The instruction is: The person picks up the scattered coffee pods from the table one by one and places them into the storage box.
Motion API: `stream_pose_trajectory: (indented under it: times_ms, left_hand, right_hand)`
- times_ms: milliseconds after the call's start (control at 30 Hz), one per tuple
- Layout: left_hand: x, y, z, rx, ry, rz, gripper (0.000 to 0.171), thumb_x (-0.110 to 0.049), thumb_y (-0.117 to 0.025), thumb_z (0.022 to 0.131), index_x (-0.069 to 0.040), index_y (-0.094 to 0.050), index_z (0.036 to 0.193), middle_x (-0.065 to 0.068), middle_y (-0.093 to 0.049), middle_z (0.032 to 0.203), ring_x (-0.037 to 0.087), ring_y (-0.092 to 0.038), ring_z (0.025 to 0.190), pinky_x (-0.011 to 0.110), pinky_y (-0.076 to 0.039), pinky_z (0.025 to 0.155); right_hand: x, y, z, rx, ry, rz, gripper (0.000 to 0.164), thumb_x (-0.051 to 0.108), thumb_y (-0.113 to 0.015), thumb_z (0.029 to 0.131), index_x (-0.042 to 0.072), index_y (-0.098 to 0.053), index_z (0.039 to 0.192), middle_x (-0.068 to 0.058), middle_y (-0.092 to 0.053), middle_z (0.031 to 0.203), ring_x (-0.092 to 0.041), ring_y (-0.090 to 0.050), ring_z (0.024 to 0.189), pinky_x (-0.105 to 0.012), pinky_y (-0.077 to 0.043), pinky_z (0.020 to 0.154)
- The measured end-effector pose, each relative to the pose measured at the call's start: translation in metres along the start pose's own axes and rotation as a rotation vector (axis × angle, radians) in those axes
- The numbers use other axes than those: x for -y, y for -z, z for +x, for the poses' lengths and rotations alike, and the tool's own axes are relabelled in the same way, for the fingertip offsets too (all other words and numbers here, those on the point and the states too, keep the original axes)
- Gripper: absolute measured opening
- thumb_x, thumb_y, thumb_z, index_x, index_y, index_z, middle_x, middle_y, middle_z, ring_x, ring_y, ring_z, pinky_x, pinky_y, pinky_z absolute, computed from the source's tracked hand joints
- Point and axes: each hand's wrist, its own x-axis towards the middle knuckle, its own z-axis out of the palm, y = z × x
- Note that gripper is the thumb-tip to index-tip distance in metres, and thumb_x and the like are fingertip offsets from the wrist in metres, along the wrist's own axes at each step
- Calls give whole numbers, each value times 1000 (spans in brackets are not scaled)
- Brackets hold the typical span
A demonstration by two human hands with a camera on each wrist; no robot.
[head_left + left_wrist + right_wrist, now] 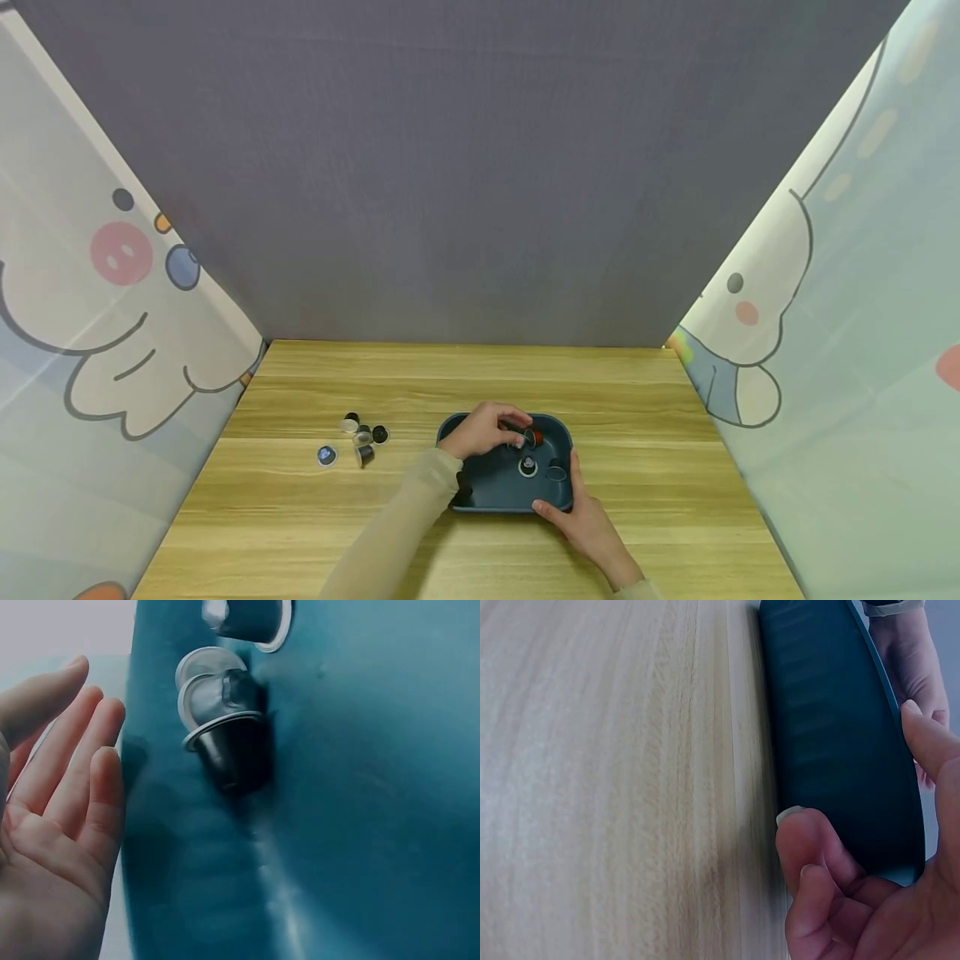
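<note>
A dark teal tray [498, 498] stands on the table with several coffee capsules in it, among them a reddish one [537, 436] and an upright dark one [528, 466]. My left hand [483, 429] reaches over the tray, fingertips close to the reddish capsule. In the left wrist view, that hand's fingers [67, 765] look loosely extended with nothing between them. Capsules [232, 754] lie together along the tray's wall there. My right hand [588, 525] grips the near right corner, thumb on the rim and other fingers against the outer wall [832, 727].
Left of the tray, several more capsules lie on the wooden table, including a blue-topped one [326, 455] and a dark one [380, 434]. A grey panel [465, 208] rises behind the table. Patterned panels [840, 333] flank both sides.
</note>
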Motion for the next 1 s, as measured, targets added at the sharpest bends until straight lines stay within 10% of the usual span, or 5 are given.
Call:
stream_pose_trajectory:
  times_ms: [1000]
  left_hand:
    - [-18, 51, -27, -153, -68, -24, 28, -17, -68, 97, -20, -69, 125, -2, -69, 120, 13, -63, 110, 38, -51, 89]
  right_hand:
    - [3, 2, -3, 0, -6, -1, 114, 54, -72, 87, 8, 2, 161, -40, -52, 130, -45, -64, 105, -57, -50, 88]
